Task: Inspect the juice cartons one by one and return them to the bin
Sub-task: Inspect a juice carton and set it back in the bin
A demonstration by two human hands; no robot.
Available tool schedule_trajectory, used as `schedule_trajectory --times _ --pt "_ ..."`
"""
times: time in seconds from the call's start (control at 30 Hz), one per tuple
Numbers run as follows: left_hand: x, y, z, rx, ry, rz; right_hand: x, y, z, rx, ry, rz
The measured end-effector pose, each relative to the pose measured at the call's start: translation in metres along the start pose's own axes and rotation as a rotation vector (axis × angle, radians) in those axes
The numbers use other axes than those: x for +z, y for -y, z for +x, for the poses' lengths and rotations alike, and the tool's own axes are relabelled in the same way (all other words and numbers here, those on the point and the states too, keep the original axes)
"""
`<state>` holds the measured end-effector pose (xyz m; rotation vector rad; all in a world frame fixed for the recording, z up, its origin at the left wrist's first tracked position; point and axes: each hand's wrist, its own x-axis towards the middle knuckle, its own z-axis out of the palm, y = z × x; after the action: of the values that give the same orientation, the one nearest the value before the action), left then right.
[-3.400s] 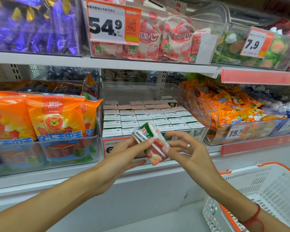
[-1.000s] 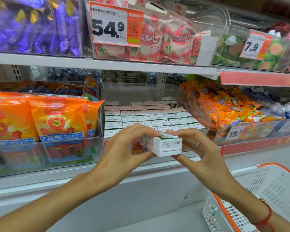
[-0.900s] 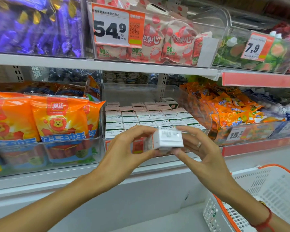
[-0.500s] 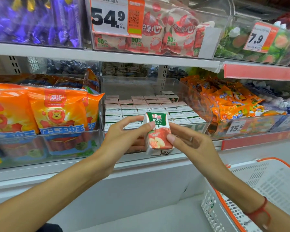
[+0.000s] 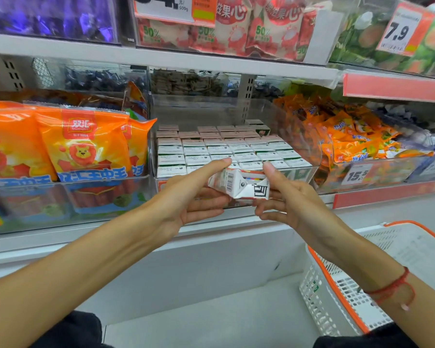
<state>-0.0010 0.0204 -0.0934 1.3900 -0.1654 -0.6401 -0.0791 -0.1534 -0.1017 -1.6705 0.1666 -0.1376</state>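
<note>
A small white juice carton [image 5: 239, 185] is tipped on its side in front of the shelf, its barcode and folded bottom facing me. My left hand [image 5: 194, 192] pinches its left end between thumb and fingers. My right hand [image 5: 284, 194] pinches its right end, thumb on top. Just behind stands the clear plastic bin [image 5: 309, 156] on the middle shelf, packed with several rows of the same cartons [image 5: 224, 149] standing upright, their white tops showing.
Orange sausage packs [image 5: 81, 146] fill the bin to the left and orange snack bags [image 5: 349, 136] the bin to the right. A white basket with an orange rim [image 5: 337, 280] sits low at the right. A shelf with price tags [image 5: 399, 28] hangs above.
The carton has turned from upright, apple picture facing me, to lying sideways with its barcode and bottom toward me. Both hands kept hold of it and the camera has tilted down.
</note>
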Motion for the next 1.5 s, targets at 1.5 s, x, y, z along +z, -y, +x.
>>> schedule_trajectory --times 1.5 --pt "-0.016 0.0 0.004 0.405 0.3 0.236 -0.003 -0.004 0.005 -0.261 -0.149 -0.025"
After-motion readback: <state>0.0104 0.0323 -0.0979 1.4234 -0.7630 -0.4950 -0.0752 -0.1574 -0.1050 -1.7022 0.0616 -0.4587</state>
